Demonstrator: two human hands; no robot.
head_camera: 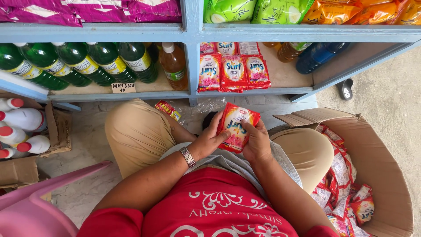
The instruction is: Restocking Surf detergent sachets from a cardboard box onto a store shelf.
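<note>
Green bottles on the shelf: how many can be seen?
5, lying side by side on the lower left shelf. More may be hidden behind them.

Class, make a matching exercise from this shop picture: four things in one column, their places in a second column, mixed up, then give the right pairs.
1 red sachet
2 green bottles
3 cardboard box
4 white bottles

A lower shelf, far left
B floor, far left
C between both hands
D floor, right of the knee

Pairs: 1-C, 2-A, 3-D, 4-B
</note>
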